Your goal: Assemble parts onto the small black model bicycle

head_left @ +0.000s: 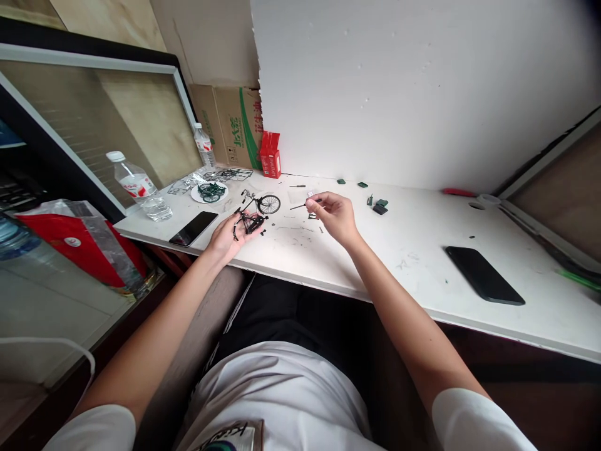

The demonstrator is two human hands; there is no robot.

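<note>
A black miniature bicycle lies across my left hand, which is palm up and supports its rear frame. Its spoked wheel points right, beyond my fingers; at the rear I see a curved black part but no wheel. My right hand is raised over the table, thumb and fingertips pinched on a small thin screwdriver, its shaft pointing left toward the bicycle. Small loose bits lie on the table between my hands, too small to name. A thin dark tool rests farther back.
A white plate holds dark green bicycle parts. Water bottles, black part frames and a phone are at left; another black phone is at right. Small green pieces and a red box stand toward the wall.
</note>
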